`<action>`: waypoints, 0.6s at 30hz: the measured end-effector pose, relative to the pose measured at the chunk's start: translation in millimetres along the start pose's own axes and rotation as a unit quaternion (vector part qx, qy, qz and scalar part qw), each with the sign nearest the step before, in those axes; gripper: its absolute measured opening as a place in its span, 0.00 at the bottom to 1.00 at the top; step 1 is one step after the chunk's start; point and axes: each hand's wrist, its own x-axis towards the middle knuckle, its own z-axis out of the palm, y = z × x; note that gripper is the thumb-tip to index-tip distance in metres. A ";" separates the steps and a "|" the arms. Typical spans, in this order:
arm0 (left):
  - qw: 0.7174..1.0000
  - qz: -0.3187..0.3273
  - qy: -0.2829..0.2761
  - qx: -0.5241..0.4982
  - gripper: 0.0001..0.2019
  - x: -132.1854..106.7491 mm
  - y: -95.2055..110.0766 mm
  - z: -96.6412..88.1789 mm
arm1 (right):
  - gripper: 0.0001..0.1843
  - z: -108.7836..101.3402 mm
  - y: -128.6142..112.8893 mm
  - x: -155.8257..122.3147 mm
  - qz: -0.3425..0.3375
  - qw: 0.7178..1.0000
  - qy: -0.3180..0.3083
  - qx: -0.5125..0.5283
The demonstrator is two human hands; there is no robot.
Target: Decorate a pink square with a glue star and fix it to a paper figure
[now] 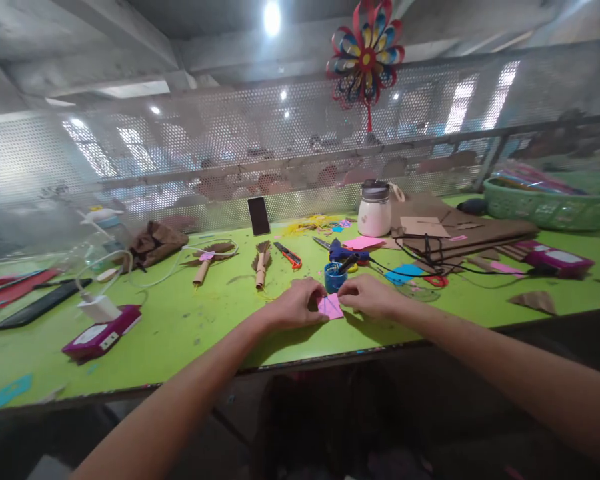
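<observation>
The fingers of the left hand (300, 305) are bent around the left side of a small pink paper (330, 306), with the thumb on the near side and the other fingers on the far side. The fingers of the right hand (370, 297) are curled, their tips at the upper right edge of this same paper. For both hands, I cannot tell if the fingers grip the paper or only touch it. The paper is between the two hands, near the front edge of the green table (220, 340), and some dark lines cross it.

Just behind the paper stands a blue cup (335, 279), and a blue tool (347, 252) lies close to this cup. Farther back there are a pink sheet (364, 243) and a white jar (374, 213) with a dark lid. On the left of the cup lie an orange and black cutter (289, 255) and a brown paper roll (261, 267); behind them a phone (259, 216) stands leaning. At the far right is a green basket (535, 203). Above the mesh screen (230, 147) one sees a colourful flower ornament (366, 59).
</observation>
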 end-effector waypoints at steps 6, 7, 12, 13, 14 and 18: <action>0.997 0.029 0.062 -0.024 0.15 -6.8 -1.2 9.8 | 0.06 17.6 -1.5 -1.4 0.044 0.976 0.069 0.203; 0.997 0.028 0.072 -0.031 0.15 -7.8 -0.9 11.7 | 0.06 20.6 0.4 0.2 0.038 0.970 0.072 0.230; 0.988 0.007 0.120 -0.096 0.17 -8.8 -1.5 14.7 | 0.10 24.9 7.1 2.5 0.011 0.957 0.077 0.279; 0.983 0.002 0.141 -0.121 0.16 -7.7 -3.5 13.8 | 0.10 24.4 7.4 1.8 0.012 0.956 0.081 0.283; 0.974 -0.008 0.169 -0.150 0.14 -6.0 -6.5 12.6 | 0.11 24.0 7.6 1.0 0.014 0.953 0.084 0.290; 0.934 -0.097 0.250 -0.237 0.07 3.9 -25.0 6.3 | 0.12 24.3 8.6 -0.1 0.011 0.941 0.094 0.325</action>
